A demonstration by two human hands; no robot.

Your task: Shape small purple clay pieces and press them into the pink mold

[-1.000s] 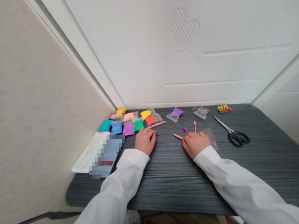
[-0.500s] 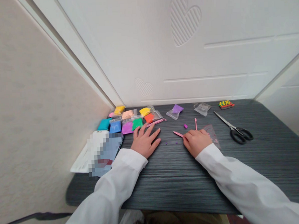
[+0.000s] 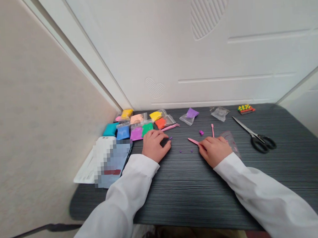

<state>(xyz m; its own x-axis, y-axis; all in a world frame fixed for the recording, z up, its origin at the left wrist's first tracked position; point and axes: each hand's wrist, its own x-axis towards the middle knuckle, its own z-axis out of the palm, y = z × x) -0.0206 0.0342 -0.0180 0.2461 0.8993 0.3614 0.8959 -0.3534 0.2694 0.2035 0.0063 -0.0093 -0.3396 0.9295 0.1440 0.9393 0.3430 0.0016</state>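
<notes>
My left hand point(image 3: 155, 146) is curled above the dark tabletop, thumb and index finger rounded toward each other. A small piece of purple clay point(image 3: 170, 138) shows at those fingertips, seemingly pinched there. My right hand point(image 3: 214, 151) is closed on a pink modelling tool point(image 3: 193, 141), whose pointed end sticks out to the left. Between the hands lie two tiny purple clay bits point(image 3: 191, 151). A purple lump point(image 3: 201, 132) sits beyond the right hand, beside another slim pink tool point(image 3: 212, 129). Partly under the right hand is a clear plastic bag point(image 3: 232, 143).
Bags of coloured clay point(image 3: 122, 132) cluster at the back left, with pink tweezers point(image 3: 171, 127) beside them. A phone point(image 3: 116, 164) and white package lie left. A purple clay bag point(image 3: 192, 113), a clear bag point(image 3: 220, 113), a colourful clay piece point(image 3: 246, 109) and black-handled scissors point(image 3: 258, 138) stand toward the right.
My left hand was flat with fingers spread; it has curled in, and a purple clay piece now shows at its fingertips. The right hand keeps its hold. The view has shifted slightly.
</notes>
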